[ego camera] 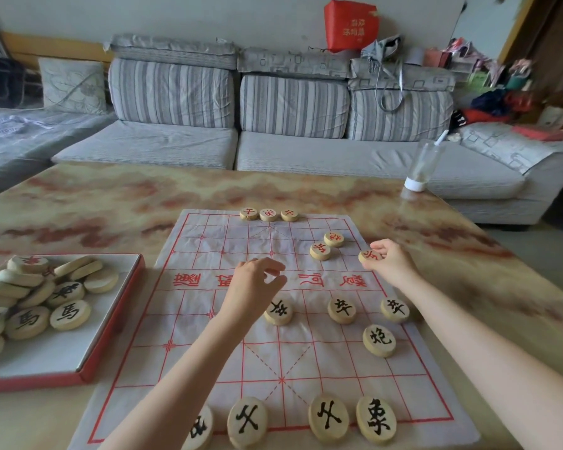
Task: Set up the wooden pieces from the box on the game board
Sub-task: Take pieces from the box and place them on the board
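Wooden red-marked piece (370, 255) pinched by the right hand (391, 261); left hand (254, 284) curled, its hold impossible to tell.

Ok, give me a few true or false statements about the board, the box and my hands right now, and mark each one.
1. The right hand pinches a red-marked piece at the right edge of the board. True.
2. The box lies to the right of the board. False: it lies to the board's left.
3. At the board's far edge, three red-marked pieces stand in a row. True.
4. The box is empty. False: a pile of wooden pieces lies in it.
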The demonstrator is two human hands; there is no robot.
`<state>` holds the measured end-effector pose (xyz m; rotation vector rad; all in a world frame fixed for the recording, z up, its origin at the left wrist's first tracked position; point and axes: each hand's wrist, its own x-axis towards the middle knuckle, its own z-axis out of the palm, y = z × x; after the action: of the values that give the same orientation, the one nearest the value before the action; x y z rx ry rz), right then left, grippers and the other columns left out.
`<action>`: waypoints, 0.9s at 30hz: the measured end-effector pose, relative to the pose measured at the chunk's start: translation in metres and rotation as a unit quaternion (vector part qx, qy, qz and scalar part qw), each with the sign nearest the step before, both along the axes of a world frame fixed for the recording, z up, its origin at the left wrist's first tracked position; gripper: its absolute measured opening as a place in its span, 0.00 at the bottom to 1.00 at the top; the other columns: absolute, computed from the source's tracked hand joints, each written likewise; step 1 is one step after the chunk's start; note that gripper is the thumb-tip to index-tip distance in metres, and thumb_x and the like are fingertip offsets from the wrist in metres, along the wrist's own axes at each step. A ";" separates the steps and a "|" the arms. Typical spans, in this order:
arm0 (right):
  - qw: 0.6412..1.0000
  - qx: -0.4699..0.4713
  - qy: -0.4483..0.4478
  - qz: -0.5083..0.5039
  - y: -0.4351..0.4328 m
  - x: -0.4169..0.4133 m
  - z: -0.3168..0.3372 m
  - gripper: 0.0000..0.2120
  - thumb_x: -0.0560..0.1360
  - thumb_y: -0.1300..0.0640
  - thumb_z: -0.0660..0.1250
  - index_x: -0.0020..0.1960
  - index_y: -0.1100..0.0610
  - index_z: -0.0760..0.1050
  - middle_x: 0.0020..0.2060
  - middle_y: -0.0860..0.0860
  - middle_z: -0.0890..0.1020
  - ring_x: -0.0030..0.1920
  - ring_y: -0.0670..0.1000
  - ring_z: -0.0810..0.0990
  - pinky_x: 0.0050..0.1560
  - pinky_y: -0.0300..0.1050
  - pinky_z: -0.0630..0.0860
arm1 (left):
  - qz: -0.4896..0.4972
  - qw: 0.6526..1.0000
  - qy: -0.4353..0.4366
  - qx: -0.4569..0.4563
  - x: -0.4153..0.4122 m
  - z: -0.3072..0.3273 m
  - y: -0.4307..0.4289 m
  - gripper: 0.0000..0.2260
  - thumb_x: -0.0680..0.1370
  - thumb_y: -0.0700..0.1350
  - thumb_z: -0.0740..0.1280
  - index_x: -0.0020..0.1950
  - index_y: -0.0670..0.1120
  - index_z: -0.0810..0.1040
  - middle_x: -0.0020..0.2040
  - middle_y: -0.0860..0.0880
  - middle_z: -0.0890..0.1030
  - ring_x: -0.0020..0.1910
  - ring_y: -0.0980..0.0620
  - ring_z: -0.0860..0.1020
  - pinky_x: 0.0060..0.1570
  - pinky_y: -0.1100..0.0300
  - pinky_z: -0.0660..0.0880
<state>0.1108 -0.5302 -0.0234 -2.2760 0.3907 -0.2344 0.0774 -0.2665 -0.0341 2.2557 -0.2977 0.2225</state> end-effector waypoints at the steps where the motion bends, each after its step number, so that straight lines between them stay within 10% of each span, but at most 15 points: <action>1: 1.000 0.002 0.009 -0.006 -0.003 0.005 -0.002 0.24 0.68 0.64 0.73 0.62 0.63 0.71 0.59 0.60 0.77 0.59 0.57 0.76 0.52 0.39 0.70 | -0.001 1.000 0.001 0.003 0.003 0.000 -0.002 0.09 0.75 0.44 0.66 0.54 0.48 0.79 0.48 0.52 0.81 0.49 0.52 0.75 0.52 0.59 0.73; 4: 1.000 0.009 0.020 -0.012 -0.007 0.020 -0.009 0.25 0.69 0.71 0.70 0.64 0.68 0.69 0.60 0.63 0.76 0.61 0.59 0.75 0.38 0.35 0.67 | -0.001 1.000 0.006 0.012 0.010 -0.001 -0.005 0.09 0.75 0.42 0.65 0.54 0.47 0.79 0.49 0.51 0.82 0.47 0.54 0.75 0.48 0.64 0.71; 11: 1.000 -0.011 0.009 -0.005 -0.007 0.044 -0.020 0.23 0.70 0.68 0.69 0.64 0.65 0.70 0.63 0.63 0.73 0.62 0.60 0.73 0.59 0.46 0.69 | -0.017 0.999 0.013 0.034 0.016 -0.002 -0.011 0.10 0.76 0.42 0.64 0.56 0.47 0.79 0.52 0.50 0.82 0.50 0.53 0.77 0.53 0.62 0.74; 27: 0.995 -0.080 -0.024 0.057 0.025 0.012 0.001 0.23 0.72 0.61 0.68 0.66 0.57 0.70 0.62 0.56 0.75 0.66 0.57 0.70 0.64 0.46 0.65 | 0.003 1.000 0.014 -0.012 0.005 0.004 0.006 0.10 0.76 0.42 0.64 0.55 0.48 0.78 0.48 0.53 0.80 0.49 0.54 0.77 0.50 0.65 0.73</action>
<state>0.1231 -0.5049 -0.0225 -2.4362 0.2231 -0.2704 0.0821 -0.2600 -0.0297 2.2353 -0.2711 0.1957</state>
